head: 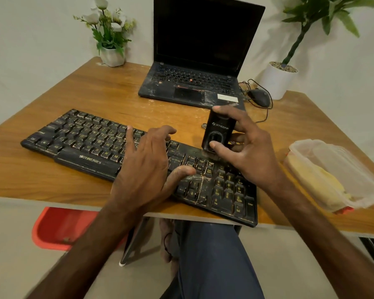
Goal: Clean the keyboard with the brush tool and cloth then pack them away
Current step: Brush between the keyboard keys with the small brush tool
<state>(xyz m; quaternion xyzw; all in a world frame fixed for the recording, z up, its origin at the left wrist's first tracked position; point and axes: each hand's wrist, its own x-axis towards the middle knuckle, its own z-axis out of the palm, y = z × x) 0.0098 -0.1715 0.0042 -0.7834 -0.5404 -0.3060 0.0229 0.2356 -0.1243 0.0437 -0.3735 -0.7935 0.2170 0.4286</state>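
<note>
The keyboard (pixel 84 143) is lying slantwise on the table (pixel 95 91), long axis running far left to near right. The brush tool (pixel 219 132) is standing upright, bristles down on the keys just right of Enter, the right hand (pixel 246 152) pinching it between thumb and curled fingers. The left hand (pixel 147 160) is pressing flat, fingers spread, on the keyboard's middle.

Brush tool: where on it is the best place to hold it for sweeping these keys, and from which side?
Probably the tall black body of the brush tool, coming from the right, as the right hand grips it now: thumb on the near face, a finger over the top. It stands upright, bristle end down on the keyboard, so a body grip leaves that end free.
</note>
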